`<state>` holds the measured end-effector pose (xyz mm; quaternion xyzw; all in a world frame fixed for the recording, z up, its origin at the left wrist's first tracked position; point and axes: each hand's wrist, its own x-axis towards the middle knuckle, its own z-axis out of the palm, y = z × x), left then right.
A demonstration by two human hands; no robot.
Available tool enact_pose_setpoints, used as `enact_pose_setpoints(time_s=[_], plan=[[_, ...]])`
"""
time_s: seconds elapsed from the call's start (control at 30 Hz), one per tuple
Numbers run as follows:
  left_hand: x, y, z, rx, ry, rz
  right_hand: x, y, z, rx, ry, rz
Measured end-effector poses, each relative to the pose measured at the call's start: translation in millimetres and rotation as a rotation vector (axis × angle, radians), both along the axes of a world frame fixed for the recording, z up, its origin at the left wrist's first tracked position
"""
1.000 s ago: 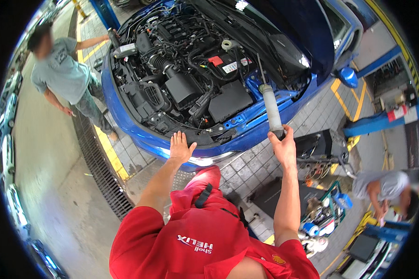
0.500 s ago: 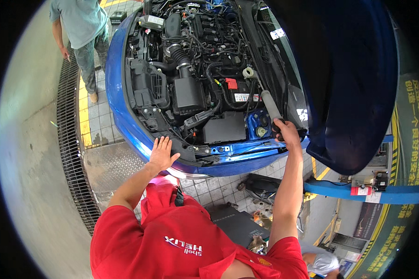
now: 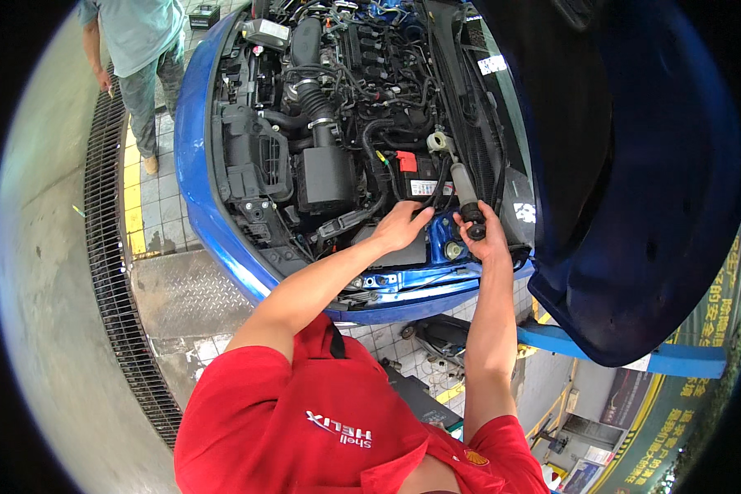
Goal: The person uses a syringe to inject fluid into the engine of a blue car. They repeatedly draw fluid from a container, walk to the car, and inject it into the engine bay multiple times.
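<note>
My right hand (image 3: 491, 235) is closed around the black handle end of a suction syringe (image 3: 463, 183) with a pale translucent barrel. The syringe slants over the rear corner of the blue car's engine bay. Its far end lies near a whitish fluid reservoir (image 3: 438, 142); whether its tip is inside cannot be made out. My left hand (image 3: 402, 227) is over a black box cover (image 3: 405, 253), fingers stretched toward the syringe and holding nothing. Whether it touches the cover is unclear. Beside it sits the battery (image 3: 424, 183) with a red terminal cap (image 3: 406, 161).
The raised blue hood (image 3: 634, 206) overhangs the right side. A black air filter box (image 3: 327, 179) and hoses fill the bay. Another person (image 3: 136, 49) stands at far left beside a floor grate (image 3: 111, 247). A blue lift arm (image 3: 601, 343) runs at lower right.
My left hand has left the car's front edge and moved right, over the bay near the syringe. My right hand, still on the syringe, has shifted slightly left. The view has shifted too.
</note>
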<state>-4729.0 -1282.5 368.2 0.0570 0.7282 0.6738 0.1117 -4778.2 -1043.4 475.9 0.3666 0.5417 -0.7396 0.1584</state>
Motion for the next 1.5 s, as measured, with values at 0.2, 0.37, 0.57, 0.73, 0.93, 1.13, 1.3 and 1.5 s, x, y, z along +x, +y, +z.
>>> enact_pose_setpoints(time_s=[0.2, 0.37, 0.57, 0.73, 0.93, 1.13, 1.3, 1.5], plan=[[-76, 53, 24, 0.257, -0.343, -0.073, -21, -25, -3, -0.045, -0.027, -0.053], [-116, 79, 21, 0.512, -0.68, -0.166, -53, -24, -21, -0.009, -0.036, -0.087], [-161, 86, 8, 0.653, -0.894, -0.126, -78, -37, -39, -0.117, -0.052, -0.055], [-179, 91, 0, 0.611, -0.958, -0.106, -83, -47, -27, -0.102, -0.127, 0.043], [-203, 98, -3, 0.553, -0.905, 0.027, -88, -51, -19, -0.056, -0.08, 0.162], [-201, 99, 9, 0.496, -0.854, 0.088, -85, -64, -25, 0.123, -0.018, 0.086], [-205, 107, -2, 0.426, -0.858, 0.134, -70, -68, -18, 0.428, -0.032, 0.214], [-223, 125, -29, 0.52, -0.813, 0.129, -68, -79, -6, 0.587, -0.012, 0.308]])
